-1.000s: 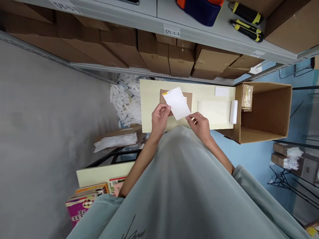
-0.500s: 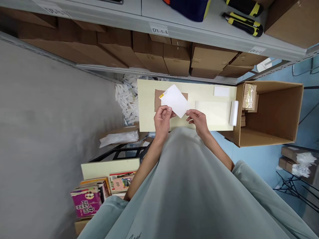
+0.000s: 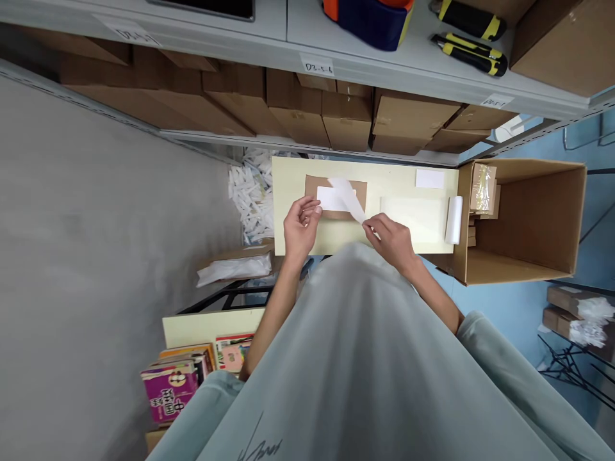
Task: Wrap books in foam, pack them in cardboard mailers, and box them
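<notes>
My left hand (image 3: 302, 224) has its thumb and fingers closed at the left edge of a white label (image 3: 330, 199). This label is over a flat brown cardboard piece (image 3: 312, 182) on the pale table; I cannot tell whether it touches the cardboard. Between the fingertips of my right hand (image 3: 390, 238) is the lower corner of a thin white sheet (image 3: 346, 197), which slants up and left, curling. The sheet covers the label's right part, where a small orange mark peeks out.
The pale table (image 3: 293, 240) bears a white roll (image 3: 453, 219) and a small white card (image 3: 430, 178). An open carton (image 3: 533, 221) holding small boxes adjoins it on the right. A shelf (image 3: 269, 45) with knives (image 3: 473, 54) overhangs the far side. White scraps (image 3: 252, 198) lie left.
One white sheet was held in both hands; now a label and a separate-looking curled sheet show. My left hand moved left and slightly down, and my right hand moved right. The view shifted slightly.
</notes>
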